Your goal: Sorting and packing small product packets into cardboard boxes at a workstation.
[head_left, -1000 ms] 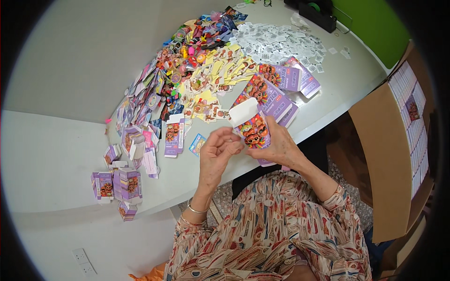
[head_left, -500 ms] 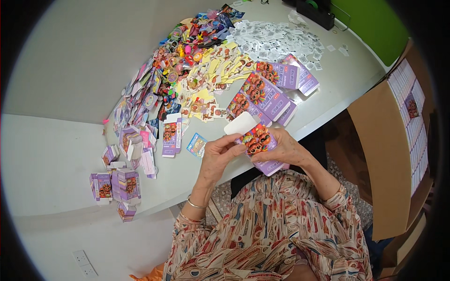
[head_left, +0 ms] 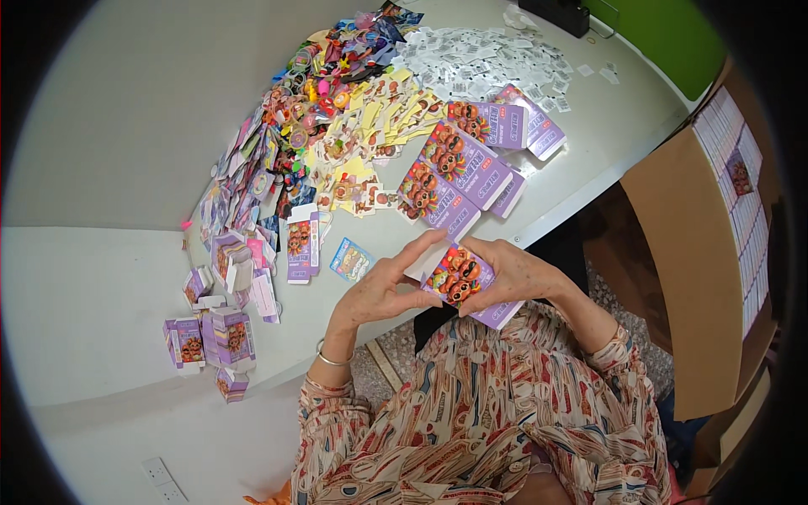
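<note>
Between both hands, above my lap at the table's front edge, is a purple carton [head_left: 459,273] with a red cartoon picture. My right hand [head_left: 518,273] wraps its right side, thumb on the picture. My left hand [head_left: 383,286] grips the other end, where the white flap [head_left: 427,259] shows between thumb and fingers. Past my fingers lie overlapping purple flat cartons [head_left: 471,172]. A blue picture card [head_left: 350,261] rests on the table left of my left hand, and beside it is another purple carton [head_left: 301,246] with a raised white flap.
Heaps of yellow stickers [head_left: 374,126], white paper slips [head_left: 484,63] and colourful small toys [head_left: 316,97] cover the back of the table [head_left: 581,160]. Purple boxes [head_left: 227,337] cluster at the left edge. At right stands a large cardboard box [head_left: 686,278] packed with flat cartons.
My left hand has shifted over the carton's white flap, which stuck out before and is now partly folded under my fingers. The whole view has shifted slightly.
</note>
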A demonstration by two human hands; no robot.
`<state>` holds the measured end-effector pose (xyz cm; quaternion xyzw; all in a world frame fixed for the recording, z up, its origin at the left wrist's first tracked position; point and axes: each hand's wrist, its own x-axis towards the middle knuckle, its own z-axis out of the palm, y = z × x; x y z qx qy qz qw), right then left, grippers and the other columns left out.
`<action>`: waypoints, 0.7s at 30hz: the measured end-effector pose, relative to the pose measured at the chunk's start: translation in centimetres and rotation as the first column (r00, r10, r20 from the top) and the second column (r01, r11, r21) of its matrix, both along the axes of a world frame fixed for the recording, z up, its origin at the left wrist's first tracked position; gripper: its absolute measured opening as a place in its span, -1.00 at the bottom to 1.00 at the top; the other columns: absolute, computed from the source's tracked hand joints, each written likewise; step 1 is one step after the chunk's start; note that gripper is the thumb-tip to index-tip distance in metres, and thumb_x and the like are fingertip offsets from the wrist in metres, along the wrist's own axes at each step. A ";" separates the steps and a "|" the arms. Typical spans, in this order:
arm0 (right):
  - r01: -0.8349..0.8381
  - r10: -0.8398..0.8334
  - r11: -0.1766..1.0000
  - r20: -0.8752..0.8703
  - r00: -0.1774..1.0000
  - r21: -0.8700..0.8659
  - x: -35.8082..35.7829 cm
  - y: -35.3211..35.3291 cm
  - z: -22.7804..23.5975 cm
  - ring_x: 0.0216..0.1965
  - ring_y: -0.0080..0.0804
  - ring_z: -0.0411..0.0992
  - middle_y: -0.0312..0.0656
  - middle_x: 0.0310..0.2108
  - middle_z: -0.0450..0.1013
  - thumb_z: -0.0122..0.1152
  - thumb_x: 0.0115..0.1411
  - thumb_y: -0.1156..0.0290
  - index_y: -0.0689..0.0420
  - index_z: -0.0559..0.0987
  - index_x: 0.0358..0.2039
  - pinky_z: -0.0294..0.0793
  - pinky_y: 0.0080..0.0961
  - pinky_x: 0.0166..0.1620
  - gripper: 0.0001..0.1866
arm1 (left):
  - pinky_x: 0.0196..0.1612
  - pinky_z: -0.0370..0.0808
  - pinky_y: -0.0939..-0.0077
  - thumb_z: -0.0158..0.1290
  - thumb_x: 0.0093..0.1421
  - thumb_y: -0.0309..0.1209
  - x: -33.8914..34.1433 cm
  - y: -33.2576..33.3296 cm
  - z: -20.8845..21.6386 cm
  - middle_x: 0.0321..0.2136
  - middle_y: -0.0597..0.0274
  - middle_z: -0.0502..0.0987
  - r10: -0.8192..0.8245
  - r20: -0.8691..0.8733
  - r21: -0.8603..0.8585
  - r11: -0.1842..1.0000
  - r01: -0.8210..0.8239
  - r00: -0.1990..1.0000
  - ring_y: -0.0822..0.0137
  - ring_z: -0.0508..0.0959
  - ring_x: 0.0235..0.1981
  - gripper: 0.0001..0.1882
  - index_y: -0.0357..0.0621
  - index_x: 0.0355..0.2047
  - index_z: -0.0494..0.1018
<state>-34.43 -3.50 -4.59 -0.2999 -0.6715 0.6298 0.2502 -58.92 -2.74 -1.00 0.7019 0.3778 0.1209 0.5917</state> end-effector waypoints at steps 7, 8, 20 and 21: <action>0.001 -0.001 1.000 -0.003 1.000 -0.025 -0.1 -0.6 -0.2 -0.24 -0.23 0.54 -0.03 -0.26 0.55 0.53 -0.16 0.22 0.24 0.37 -0.01 0.48 -0.38 -0.14 -0.26 | 0.06 0.47 0.28 0.27 0.06 -0.28 0.2 -1.2 -0.2 0.22 0.13 0.28 0.077 0.020 0.007 0.997 -0.077 0.997 0.21 0.40 0.13 -0.14 -0.03 0.31 0.08; 0.001 -0.001 1.000 -0.003 1.000 -0.026 0.0 -0.7 0.2 -0.24 -0.23 0.54 -0.03 -0.26 0.55 0.53 -0.16 0.22 0.24 0.37 -0.01 0.48 -0.38 -0.14 -0.26 | 0.06 0.47 0.28 0.27 0.06 -0.28 0.2 -1.1 -0.1 0.22 0.13 0.28 0.077 0.019 0.006 0.997 -0.078 0.997 0.21 0.40 0.13 -0.14 -0.03 0.31 0.08; 0.130 -0.131 0.991 -0.050 0.990 -0.025 0.4 -1.0 -0.1 -0.33 -0.49 0.49 -0.18 -0.36 0.54 0.55 -0.17 0.30 0.21 0.42 -0.17 0.46 -0.49 -0.22 -0.41 | 0.17 0.30 0.26 0.09 0.20 -0.36 2.2 -2.1 -0.2 0.17 -0.03 0.33 0.004 -0.059 0.202 0.979 0.008 0.998 0.02 0.39 0.15 -0.34 -0.14 0.28 0.12; 0.165 -0.167 0.985 -0.052 0.985 -0.045 0.3 -1.0 -0.2 -0.31 -0.52 0.47 -0.20 -0.34 0.53 0.54 -0.16 0.31 0.20 0.43 -0.14 0.46 -0.50 -0.19 -0.40 | 0.17 0.30 0.28 0.11 0.19 -0.40 2.4 -2.1 -0.1 0.18 -0.02 0.31 0.040 -0.122 0.432 0.902 0.017 0.992 0.05 0.38 0.16 -0.32 -0.18 0.28 0.11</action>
